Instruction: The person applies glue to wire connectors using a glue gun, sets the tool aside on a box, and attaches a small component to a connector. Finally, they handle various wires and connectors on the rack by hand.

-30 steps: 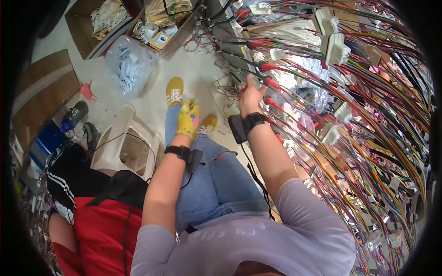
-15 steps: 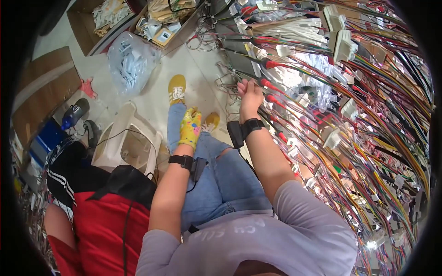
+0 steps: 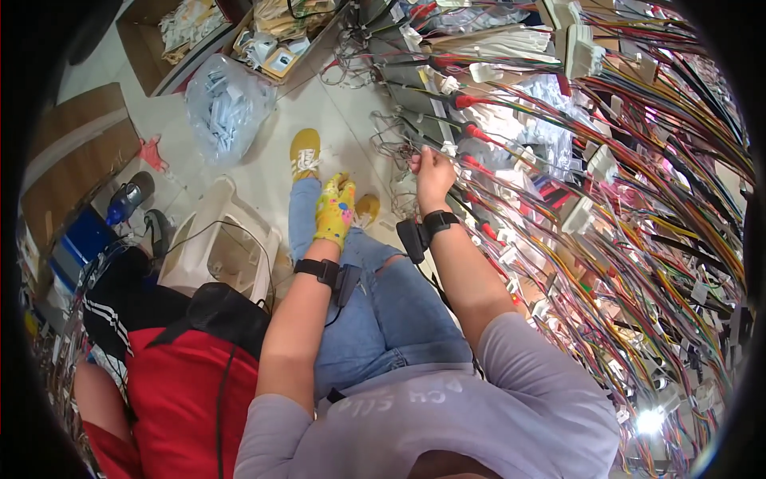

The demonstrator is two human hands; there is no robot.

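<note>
A yellow glove with coloured dots covers my left hand (image 3: 335,209), which is held over my jeans; its fingers are bent and close together, and I cannot see anything between them. My bare right hand (image 3: 435,177) has its fingers curled in at the left edge of the hanging cable bundles. Whatever is in its fingers, if anything, is too small or hidden. Beside it are a red cable sleeve (image 3: 477,165) and a tangle of thin wires (image 3: 392,144). Rows of multicoloured cables (image 3: 638,215) with white connectors (image 3: 576,214) fill the right side.
To my left sits a person in a red and black top (image 3: 187,391), near a cream plastic stool (image 3: 227,203) tipped over. A clear bag of pale parts (image 3: 223,112) lies on the floor. Cardboard boxes (image 3: 152,78) stand at the far left. A bright light (image 3: 649,421) shows lower right.
My right hand has dipped slightly toward me, its fingers more curled. The cables and connectors on the right have shifted. My gloved left hand has moved slightly right and turned.
</note>
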